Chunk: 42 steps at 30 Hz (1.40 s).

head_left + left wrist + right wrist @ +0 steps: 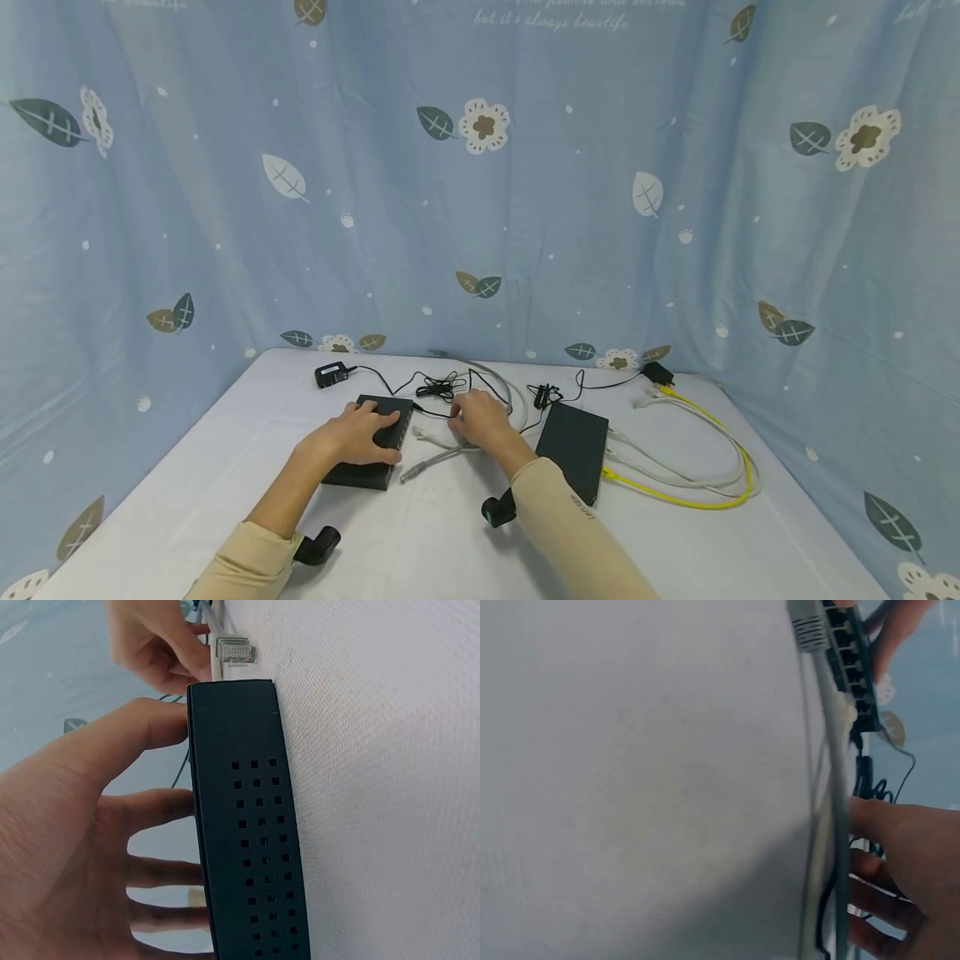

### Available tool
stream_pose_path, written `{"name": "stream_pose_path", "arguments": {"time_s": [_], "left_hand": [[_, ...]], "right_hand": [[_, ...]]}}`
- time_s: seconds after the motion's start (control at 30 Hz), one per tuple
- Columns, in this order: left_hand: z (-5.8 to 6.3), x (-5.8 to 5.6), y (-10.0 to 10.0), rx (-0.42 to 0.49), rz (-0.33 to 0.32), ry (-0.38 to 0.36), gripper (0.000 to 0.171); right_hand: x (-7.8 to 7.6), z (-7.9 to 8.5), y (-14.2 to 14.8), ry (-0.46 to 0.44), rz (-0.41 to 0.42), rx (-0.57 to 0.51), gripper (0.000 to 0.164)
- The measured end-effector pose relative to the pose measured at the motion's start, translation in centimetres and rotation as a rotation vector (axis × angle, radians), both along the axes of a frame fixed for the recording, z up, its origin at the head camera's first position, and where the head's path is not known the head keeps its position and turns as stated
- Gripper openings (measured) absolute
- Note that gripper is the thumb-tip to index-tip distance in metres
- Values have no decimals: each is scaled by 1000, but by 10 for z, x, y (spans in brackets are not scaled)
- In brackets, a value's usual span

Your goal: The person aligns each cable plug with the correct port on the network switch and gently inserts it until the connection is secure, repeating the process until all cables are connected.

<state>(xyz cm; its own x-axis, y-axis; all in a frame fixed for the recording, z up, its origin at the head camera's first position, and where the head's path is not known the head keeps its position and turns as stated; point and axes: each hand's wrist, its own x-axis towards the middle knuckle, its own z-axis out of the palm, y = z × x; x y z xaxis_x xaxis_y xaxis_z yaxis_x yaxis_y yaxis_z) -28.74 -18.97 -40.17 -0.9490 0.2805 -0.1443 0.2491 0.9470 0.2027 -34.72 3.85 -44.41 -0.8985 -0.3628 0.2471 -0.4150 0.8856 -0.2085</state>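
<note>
On the left of the table, a black network switch lies flat; its vented side faces the left wrist camera. My left hand rests on its top with fingers spread. To its right, my right hand reaches down among cables with bent fingers. In the right wrist view, its fingertips meet the line of a grey network cable, but whether they pinch it is hidden. This cable's grey plug lies near the switch's ports. A clear plug on a whitish cable lies beside the switch.
A second black box stands right of my right hand, with white cables and a yellow cable attached. Power adapters lie at the back left and back right. Bundled black cord lies behind the hands, before a blue curtain.
</note>
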Motion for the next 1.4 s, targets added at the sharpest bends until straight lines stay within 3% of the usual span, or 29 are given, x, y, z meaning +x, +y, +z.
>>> {"name": "stream_pose_path", "arguments": {"time_s": [0.23,0.63,0.77,0.87,1.0,1.4], "left_hand": [[-1,-1,0,1,3,-15,80],[2,0,-1,4,0,-12,80],[1,-2,-2,2,2,-12,79],[2,1,-1,3,1,-8,78],[2,3,1,9,2,-2,78],[-1,1,0,-5,5,9,79]], "right_hand": [[-1,-2,5,108,-49,15,14],[1,16,12,57,-92,155,16],[3,19,6,36,-14,203,6],[5,17,-1,18,93,200,18],[7,11,-12,15,166,175,24],[11,8,-17,39,121,104,12]]}}
